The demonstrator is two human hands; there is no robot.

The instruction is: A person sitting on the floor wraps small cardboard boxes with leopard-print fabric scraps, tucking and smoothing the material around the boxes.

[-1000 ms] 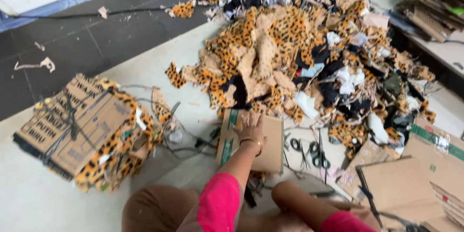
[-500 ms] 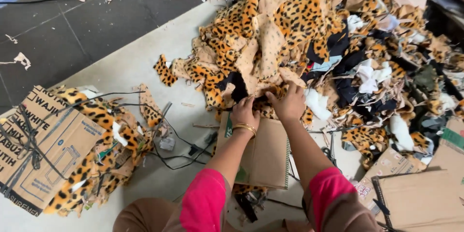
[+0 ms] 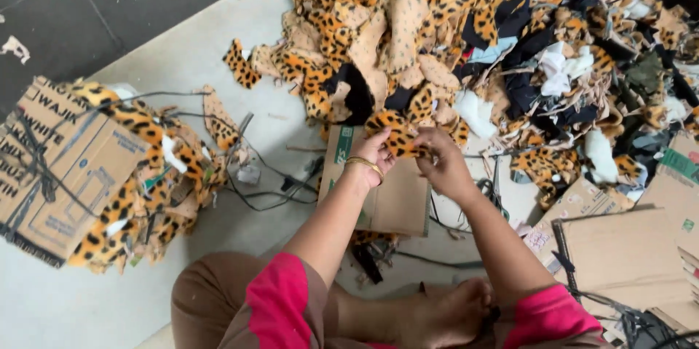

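My left hand (image 3: 373, 152) and my right hand (image 3: 440, 163) are both closed on one small leopard-print fabric scrap (image 3: 397, 136), held between them just above a flat cardboard piece (image 3: 393, 200) on the floor. A gold bangle circles my left wrist. Right behind the scrap rises a big heap of leopard-print, tan, black and white fabric scraps (image 3: 466, 36). My knees and pink sleeves fill the bottom of the view.
A cardboard box (image 3: 54, 167) draped with leopard-print pieces (image 3: 145, 174) sits at the left. Black cords (image 3: 262, 189) run across the pale floor. Scissors (image 3: 491, 189) lie right of my right hand. Flattened cardboard sheets (image 3: 619, 254) are stacked at the lower right.
My left hand left the cardboard piece and reached into the heap, my right hand joined it, and both now hold a leopard-print scrap pulled back over the cardboard.
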